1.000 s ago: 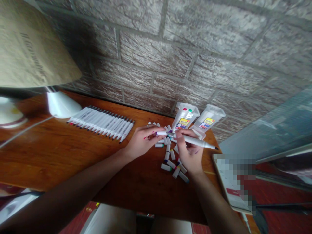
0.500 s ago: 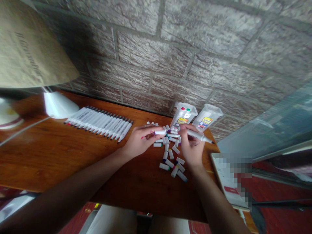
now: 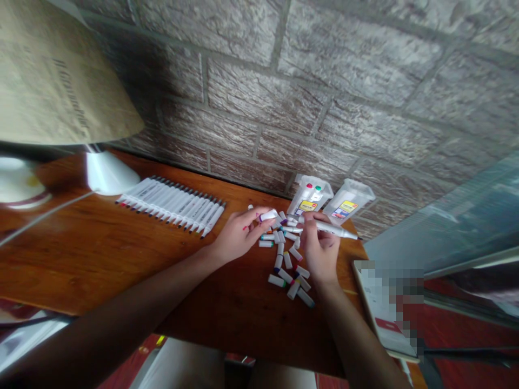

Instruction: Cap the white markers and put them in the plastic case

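Observation:
Between the thumb and fingers of my left hand is a white marker cap with a purple end. My right hand grips a white marker with both tips bare, its dark tip pointing right. The cap and the marker are apart, with a small gap between them. Below and between my hands lie several loose marker caps, white with coloured ends. To the left, uncapped white markers lie side by side in a slanting row.
Two clear plastic cases stand by the stone wall; the left case holds a red-ended and a green-ended piece. A lamp and a white cup are at the left of the wooden table. A white box is at the right edge.
My left hand has tilted the cap upward, and the cap and marker are a little further apart. The whole view has shifted slightly, moving things to the right.

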Demonstrator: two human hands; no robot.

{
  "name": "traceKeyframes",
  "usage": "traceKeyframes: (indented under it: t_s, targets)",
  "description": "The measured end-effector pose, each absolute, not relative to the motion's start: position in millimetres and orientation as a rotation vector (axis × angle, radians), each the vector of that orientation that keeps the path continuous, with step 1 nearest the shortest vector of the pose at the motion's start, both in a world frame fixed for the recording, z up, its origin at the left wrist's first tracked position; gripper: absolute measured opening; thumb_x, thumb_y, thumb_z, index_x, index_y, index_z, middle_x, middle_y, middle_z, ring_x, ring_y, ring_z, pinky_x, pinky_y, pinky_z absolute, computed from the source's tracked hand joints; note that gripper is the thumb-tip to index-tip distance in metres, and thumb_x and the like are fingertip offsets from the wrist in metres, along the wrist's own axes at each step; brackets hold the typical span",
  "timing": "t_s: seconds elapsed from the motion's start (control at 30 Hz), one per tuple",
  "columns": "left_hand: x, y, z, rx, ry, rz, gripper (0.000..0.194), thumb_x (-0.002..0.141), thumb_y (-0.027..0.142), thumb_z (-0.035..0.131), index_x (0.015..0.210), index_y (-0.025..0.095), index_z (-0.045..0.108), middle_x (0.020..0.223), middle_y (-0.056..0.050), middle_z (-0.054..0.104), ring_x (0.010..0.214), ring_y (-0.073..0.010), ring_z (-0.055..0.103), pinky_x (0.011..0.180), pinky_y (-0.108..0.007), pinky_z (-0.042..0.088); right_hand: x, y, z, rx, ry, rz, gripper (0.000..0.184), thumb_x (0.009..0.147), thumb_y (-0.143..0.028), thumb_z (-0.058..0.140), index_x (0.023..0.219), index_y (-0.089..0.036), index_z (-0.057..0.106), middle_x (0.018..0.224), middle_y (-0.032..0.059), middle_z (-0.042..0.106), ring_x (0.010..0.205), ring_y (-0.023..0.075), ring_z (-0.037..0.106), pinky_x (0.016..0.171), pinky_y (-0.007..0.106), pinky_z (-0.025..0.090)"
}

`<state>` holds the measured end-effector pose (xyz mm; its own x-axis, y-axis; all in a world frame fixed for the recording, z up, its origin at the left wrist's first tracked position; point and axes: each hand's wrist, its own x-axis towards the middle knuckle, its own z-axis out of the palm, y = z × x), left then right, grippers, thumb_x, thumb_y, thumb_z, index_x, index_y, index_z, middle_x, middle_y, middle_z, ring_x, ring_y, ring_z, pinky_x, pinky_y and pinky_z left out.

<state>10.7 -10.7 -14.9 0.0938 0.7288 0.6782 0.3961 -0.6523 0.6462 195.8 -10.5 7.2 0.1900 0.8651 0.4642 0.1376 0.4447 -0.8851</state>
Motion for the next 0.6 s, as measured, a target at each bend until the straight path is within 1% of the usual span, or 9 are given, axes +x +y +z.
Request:
traceKeyframes:
  t_s: [0.13,0.3,0.47,0.6]
  targets:
    - [11.5,-9.1,-19.2,2.058,1.108,1.551,0.026,0.095,0.036,0.061,0.112,0.017,0.068,0.096,-0.005,0.078,0.058,-0.0092,0.063,0.057,-0.019,0.05,196.4,-10.4,6.9,-1.001,-1.309,0.664,0.026,0.088,-0.042,0.064,0.091,-0.017,0.062,0.076,0.0014,0.064,0.069,0.0151,0.063,0.058,0.026,0.047]
    - [12.0,-9.0,-18.8,2.065,1.066,1.555,0.023,0.093,0.034,0.065,0.108,0.017,0.07,0.089,-0.003,0.077,0.053,-0.0068,0.057,0.051,-0.017,0.044,194.8,-11.2,6.0,-0.985,-1.288,0.727,0.028,0.088,-0.044,0.065,0.091,-0.017,0.061,0.073,0.0006,0.063,0.065,0.0146,0.062,0.057,0.026,0.047]
    - [11.9,-9.4,-18.3,2.073,0.961,1.536,0.018,0.09,0.028,0.069,0.104,0.017,0.072,0.087,-0.003,0.077,0.063,-0.0102,0.064,0.058,-0.019,0.048,195.6,-9.9,7.2,-1.007,-1.26,0.721,0.033,0.087,-0.048,0.066,0.092,-0.017,0.061,0.069,0.0002,0.064,0.06,0.0142,0.06,0.054,0.026,0.046]
    - [11.7,-8.3,-21.5,2.088,0.99,1.491,0.021,0.088,0.028,0.071,0.106,0.018,0.072,0.085,-0.001,0.076,0.063,-0.0099,0.064,0.059,-0.019,0.048,196.2,-8.9,7.7,-1.013,-1.258,0.7,0.033,0.086,-0.049,0.066,0.092,-0.016,0.061,0.068,0.0008,0.064,0.06,0.0147,0.06,0.055,0.026,0.046]
